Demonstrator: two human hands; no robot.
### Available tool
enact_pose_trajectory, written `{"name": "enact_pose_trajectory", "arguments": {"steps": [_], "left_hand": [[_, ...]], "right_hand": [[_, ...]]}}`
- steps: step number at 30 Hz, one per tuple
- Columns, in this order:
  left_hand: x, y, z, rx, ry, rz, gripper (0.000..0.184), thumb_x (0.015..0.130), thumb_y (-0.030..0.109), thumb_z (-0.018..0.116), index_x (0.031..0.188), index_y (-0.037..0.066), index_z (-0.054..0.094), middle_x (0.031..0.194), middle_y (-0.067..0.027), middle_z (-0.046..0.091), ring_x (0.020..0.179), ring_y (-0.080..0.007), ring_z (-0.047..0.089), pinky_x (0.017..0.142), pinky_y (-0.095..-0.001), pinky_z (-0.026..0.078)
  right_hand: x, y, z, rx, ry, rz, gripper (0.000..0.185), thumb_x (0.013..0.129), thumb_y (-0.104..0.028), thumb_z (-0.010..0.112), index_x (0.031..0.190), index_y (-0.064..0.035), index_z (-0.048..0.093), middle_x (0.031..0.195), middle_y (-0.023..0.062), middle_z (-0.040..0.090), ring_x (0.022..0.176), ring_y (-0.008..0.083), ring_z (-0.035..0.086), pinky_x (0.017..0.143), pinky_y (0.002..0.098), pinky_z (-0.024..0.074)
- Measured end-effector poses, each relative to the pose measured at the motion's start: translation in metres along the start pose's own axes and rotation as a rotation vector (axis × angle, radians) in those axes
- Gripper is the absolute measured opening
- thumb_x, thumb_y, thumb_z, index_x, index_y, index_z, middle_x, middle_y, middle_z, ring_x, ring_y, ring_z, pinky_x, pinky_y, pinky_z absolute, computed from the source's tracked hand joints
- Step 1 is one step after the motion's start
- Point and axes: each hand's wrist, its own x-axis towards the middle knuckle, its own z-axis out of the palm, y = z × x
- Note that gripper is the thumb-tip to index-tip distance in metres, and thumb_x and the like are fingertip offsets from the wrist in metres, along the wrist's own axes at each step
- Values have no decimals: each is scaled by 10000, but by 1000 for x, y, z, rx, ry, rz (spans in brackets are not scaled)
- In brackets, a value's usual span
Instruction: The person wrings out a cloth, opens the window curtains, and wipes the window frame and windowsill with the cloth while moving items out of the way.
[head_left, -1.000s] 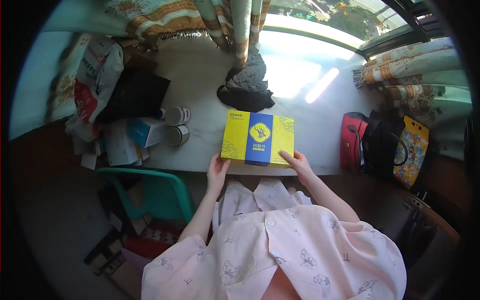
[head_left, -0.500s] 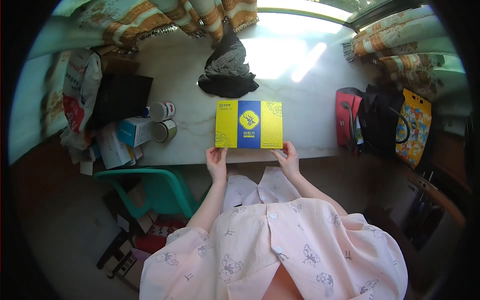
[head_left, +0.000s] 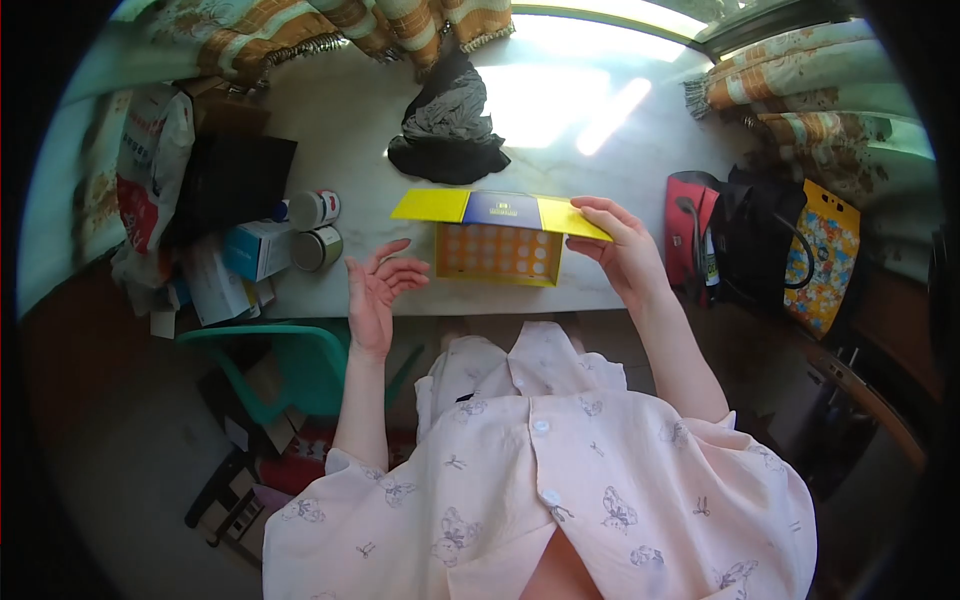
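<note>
A yellow gift box (head_left: pixel 497 281) rests near the front edge of the marble table, with its yellow and blue lid (head_left: pixel 503 208) lifted. Inside lies an orange insert (head_left: pixel 495 250) with rows of pale round spots. My right hand (head_left: pixel 622 240) grips the lid at its right end, thumb above and fingers below. Left of the box, my left hand (head_left: pixel 379 295) hovers with its fingers apart and nothing in them. The back part of the box interior is hidden under the lid.
Two jars (head_left: pixel 316 249) and several small cartons (head_left: pixel 257 250) stand at the left. Behind the box lies a dark crumpled cloth (head_left: pixel 450 125). Bags (head_left: pixel 755 230) sit at the right. A green plastic chair (head_left: pixel 285 370) is below the table's left front.
The box's lid has gone from closed to raised, showing the insert. My right hand has moved up with the lid's edge; my left hand has let go and shifted left.
</note>
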Motion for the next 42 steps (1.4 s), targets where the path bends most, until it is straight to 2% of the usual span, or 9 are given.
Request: {"name": "enact_pose_trajectory", "arguments": {"steps": [5, 11, 15, 21, 30, 32, 37, 40, 42], "left_hand": [[48, -61, -37, 369, 355, -176, 309, 952, 282, 589, 1133, 33, 565, 967, -81, 641, 895, -160, 595, 816, -289, 481], [40, -146, -15, 922, 511, -30, 350, 813, 222, 753, 1096, 69, 615, 1127, -109, 561, 1030, -212, 559, 825, -310, 483], [40, -176, -16, 1086, 482, 33, 328, 777, 186, 746, 1061, 91, 611, 1168, -160, 515, 1118, -352, 480, 990, -442, 383], [54, -149, 7, 1333, 395, 375, 337, 807, 86, 669, 1130, 33, 587, 1307, -215, 451, 1195, -386, 447, 1057, -458, 345], [122, -180, 32, 1492, 129, 35, 586, 872, 84, 573, 1404, -40, 361, 1514, -208, 283, 1409, -373, 255, 1150, -412, 250], [108, -173, 31, 1358, 215, 210, 513, 882, 59, 543, 1368, -29, 407, 1487, -210, 324, 1386, -373, 298, 1131, -413, 279], [29, -147, -5, 937, 595, 454, 213, 878, -56, 454, 1041, 9, 576, 1125, -182, 568, 1050, -367, 552, 911, -414, 450], [-18, -201, -81, 581, 978, 38, 125, 932, 15, 491, 1034, 13, 564, 928, -80, 567, 817, -182, 567, 760, -316, 484], [-34, -215, -102, 496, 1060, -51, 121, 961, 90, 515, 1050, 12, 538, 939, -75, 576, 794, -163, 564, 752, -303, 486]], "right_hand": [[74, -48, 7, 105, -3, -75, 279, 932, -114, 549, 1115, 97, 559, 1085, 202, 610, 988, 281, 646, 898, 389, 561], [116, -60, -16, 268, 46, -83, 349, 998, -188, 435, 1189, 101, 477, 1144, 253, 586, 1078, 334, 624, 938, 445, 554], [136, -70, -14, 403, 58, -60, 391, 1024, -215, 363, 1200, 123, 450, 1192, 277, 563, 1113, 353, 608, 954, 459, 543], [142, -64, -18, 451, 64, -72, 367, 1026, -191, 349, 1191, 120, 454, 1179, 269, 564, 1112, 351, 604, 962, 463, 537], [145, -62, -24, 473, 62, -52, 318, 1013, -176, 373, 1144, 97, 471, 1171, 254, 557, 1091, 332, 602, 983, 473, 512], [133, -57, -27, 448, 70, -42, 299, 1007, -176, 400, 1107, 87, 501, 1132, 239, 583, 1039, 300, 629, 952, 448, 533], [16, -21, -39, -348, -331, 202, 196, 946, -192, 576, 1071, -56, 641, 942, 16, 650, 756, 94, 636, 763, 267, 534], [-25, 25, -74, -1009, -623, 477, 317, 920, -166, 612, 1228, -91, 633, 966, 72, 694, 780, 109, 662, 748, 281, 542], [-25, 57, -96, -1244, -481, 447, 388, 881, -170, 659, 1261, -108, 618, 962, 105, 709, 842, 150, 687, 746, 285, 536]]}}
